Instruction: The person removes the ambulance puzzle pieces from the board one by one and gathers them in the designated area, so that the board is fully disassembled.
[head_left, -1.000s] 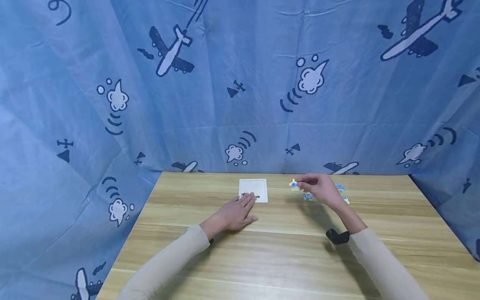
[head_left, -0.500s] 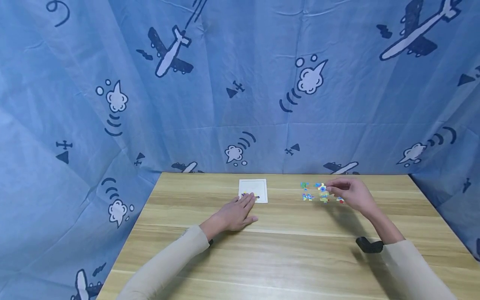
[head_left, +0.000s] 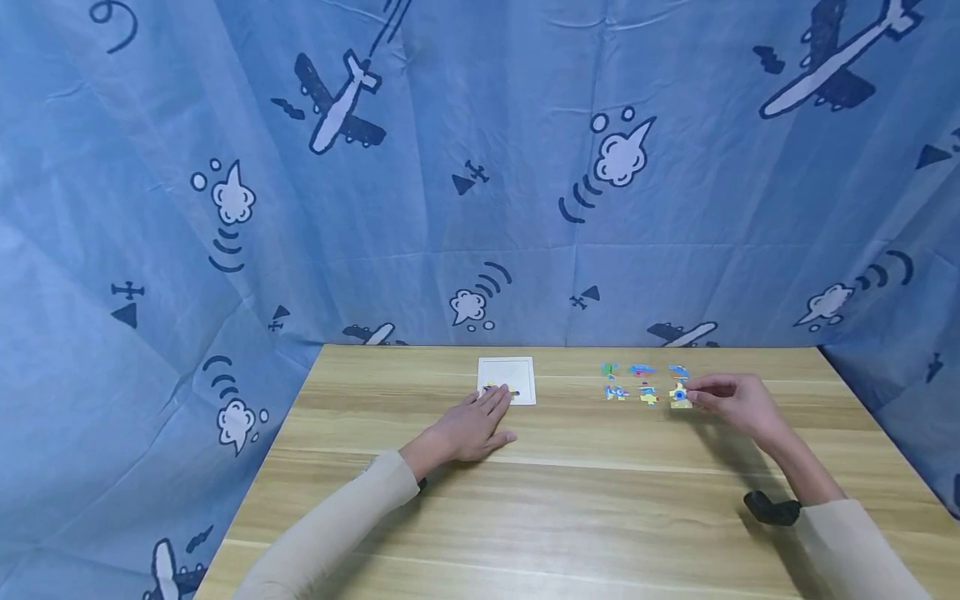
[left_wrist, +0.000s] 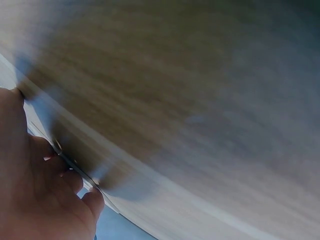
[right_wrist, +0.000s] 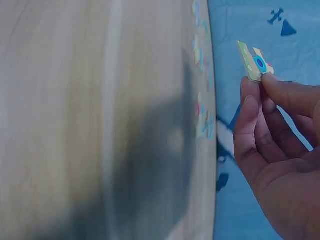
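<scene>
Pinched between thumb and fingertips of the right hand [head_left: 741, 406], it's the yellow puzzle piece [right_wrist: 260, 63], a blue round mark on its face, held up clear of the table [head_left: 480, 521]! Right wrist view has it tilted, its pale edge showing, blue cloth behind. From the head view it sits at the right-hand end of the near row of loose pieces. Next along that row, a yellow piece [head_left: 648, 397], then a blue-and-yellow one [head_left: 617, 392]. Far row now: green and blue [head_left: 609, 368] on the left, blue and red [head_left: 642, 369] in the middle, blue with orange [head_left: 678, 371] on the right, just beyond the pinch. Over to the left hand [head_left: 461, 427], fingers stretched out, thumb apart, resting on the near edge of the white square tray [head_left: 510, 372]; a bit of yellow and dark colour [head_left: 514, 393] peeks out by those fingertips. Beige sleeves [head_left: 862, 546] on both arms, black gear [head_left: 771, 508] at the right wrist, and airplane-print curtain [head_left: 420, 208] all round the back!
</scene>
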